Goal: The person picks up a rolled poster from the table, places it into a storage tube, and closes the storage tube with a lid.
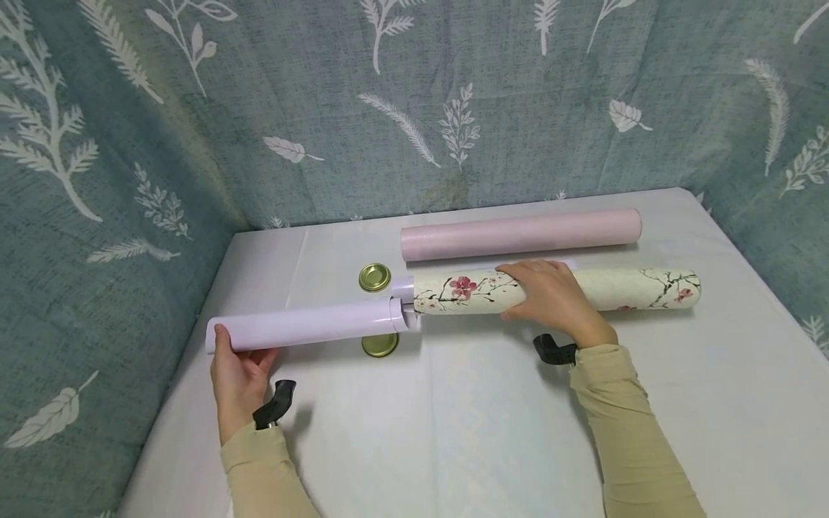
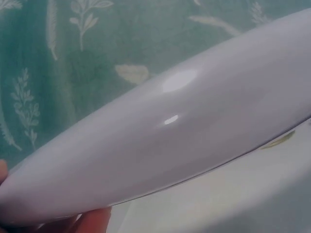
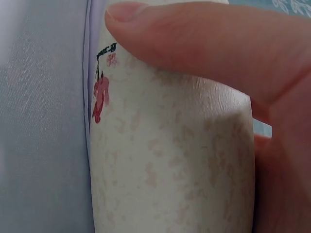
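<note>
My left hand [image 1: 239, 381] grips a pale lavender-white paper roll [image 1: 311, 325] near its left end, thumb in front and fingers beneath. In the left wrist view the glossy roll [image 2: 160, 131] slants up to the right, with only fingertips showing. My right hand [image 1: 549, 298] holds a cream roll with a blossom-branch print [image 1: 635, 289] around its middle, the thumb on the near side. The right wrist view shows that thumb lying across the printed roll [image 3: 170, 160]. The white roll's loose-edged right end meets the printed roll's left end, overlapping it slightly in the head view.
Behind the printed roll lies a pink roll [image 1: 521, 234]. Part of another pale lavender piece [image 1: 402, 288] shows behind the printed roll's left end. One gold lid [image 1: 375, 277] lies beyond the white roll; a second gold lid [image 1: 380, 345] is partly covered by it. Patterned fabric [image 1: 414, 115] hangs behind the table.
</note>
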Demonstrator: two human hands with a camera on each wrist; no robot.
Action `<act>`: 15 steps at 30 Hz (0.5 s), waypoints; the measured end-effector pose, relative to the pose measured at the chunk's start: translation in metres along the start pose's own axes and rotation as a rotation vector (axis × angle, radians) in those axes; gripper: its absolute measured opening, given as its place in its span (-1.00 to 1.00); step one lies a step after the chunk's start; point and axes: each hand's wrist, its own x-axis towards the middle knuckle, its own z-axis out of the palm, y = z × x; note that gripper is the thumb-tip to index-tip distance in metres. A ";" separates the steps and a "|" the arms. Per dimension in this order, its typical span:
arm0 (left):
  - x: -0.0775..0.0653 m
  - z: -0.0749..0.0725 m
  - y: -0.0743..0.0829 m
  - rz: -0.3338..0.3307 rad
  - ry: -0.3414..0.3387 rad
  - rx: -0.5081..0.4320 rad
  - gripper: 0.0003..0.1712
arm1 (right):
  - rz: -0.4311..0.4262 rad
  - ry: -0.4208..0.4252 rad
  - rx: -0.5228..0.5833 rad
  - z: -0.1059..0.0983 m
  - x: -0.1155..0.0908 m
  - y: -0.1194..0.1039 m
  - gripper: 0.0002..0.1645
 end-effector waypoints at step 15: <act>0.001 -0.002 -0.003 0.089 0.027 -0.031 -0.26 | -0.010 -0.020 0.000 0.001 -0.002 0.002 -0.04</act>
